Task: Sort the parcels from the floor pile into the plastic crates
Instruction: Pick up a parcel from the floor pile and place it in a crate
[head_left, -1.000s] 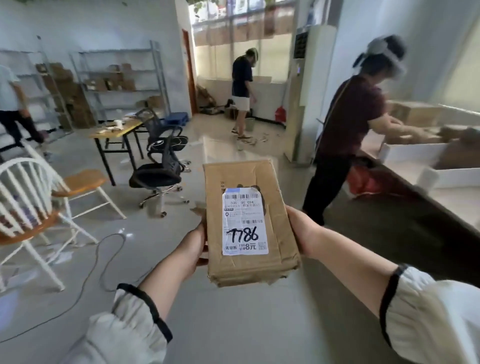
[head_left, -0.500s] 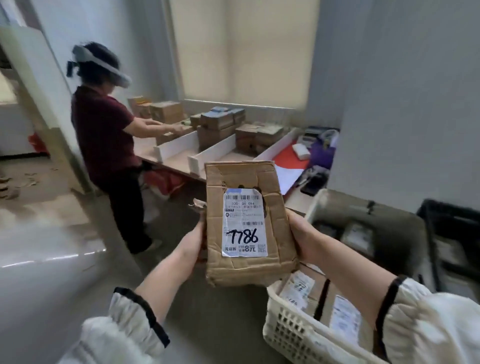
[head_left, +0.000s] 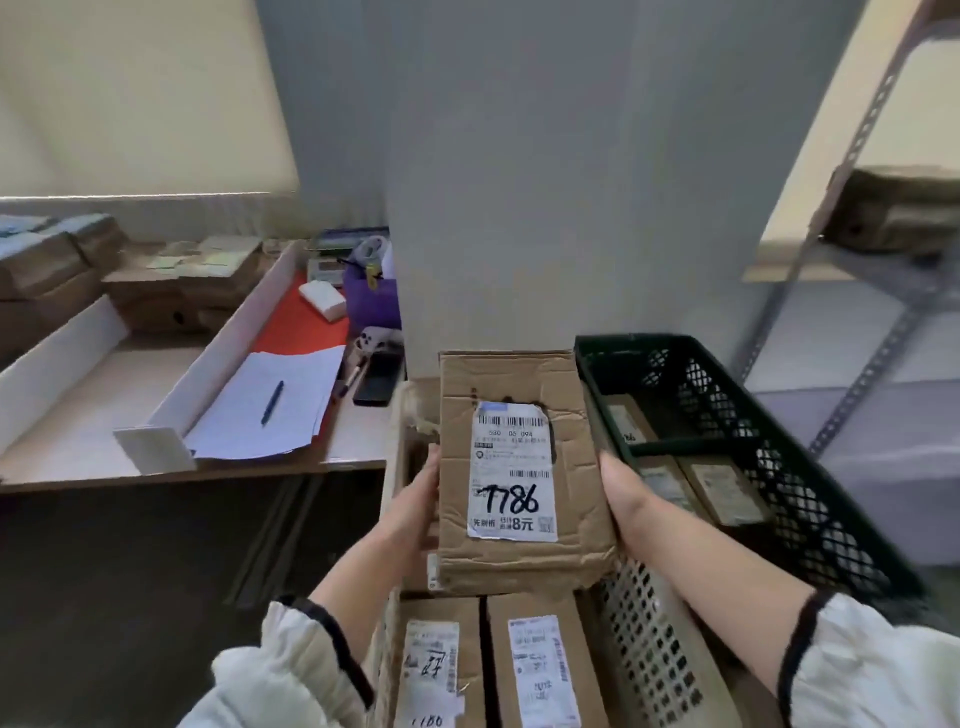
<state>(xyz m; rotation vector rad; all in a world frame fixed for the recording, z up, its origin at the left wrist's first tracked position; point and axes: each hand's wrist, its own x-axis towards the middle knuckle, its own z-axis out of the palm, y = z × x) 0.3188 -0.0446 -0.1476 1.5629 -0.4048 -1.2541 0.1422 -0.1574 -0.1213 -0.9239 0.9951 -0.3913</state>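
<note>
On the far left, the desk (head_left: 78, 426) carries stacked brown cardboard boxes (head_left: 47, 270) set between upright white dividers (head_left: 208, 364). Further along the same desk lie a red sheet (head_left: 296, 327), a sheaf of white papers (head_left: 234, 431) with a blue pen (head_left: 272, 402) on top, a purple box (head_left: 371, 309) and a dark phone (head_left: 376, 382) near the desk's right edge.

Next comes the left hand (head_left: 415, 506), grasping the left edge of the parcel (head_left: 576, 457); its thumb lies along the cardboard and its fingers are tucked behind, out of sight. The parcel is a flat, creased brown carton held label-up in the air between both hands, above the cream crate (head_left: 639, 654). Its white label (head_left: 511, 473) bears "7786" in black marker (the smaller print is too fine to read). Beneath the parcel, inside the cream crate, two labelled cartons (head_left: 540, 670) lie side by side.

The right hand (head_left: 631, 506) grasps the parcel's right edge in the same way, thumb on the side and fingers hidden underneath. Just beside it stands the dark green crate (head_left: 779, 457), mesh-walled, split by a bar, with flat parcels (head_left: 722, 488) in it. On the far right a metal shelf (head_left: 852, 260) carries one brown package (head_left: 893, 208).
</note>
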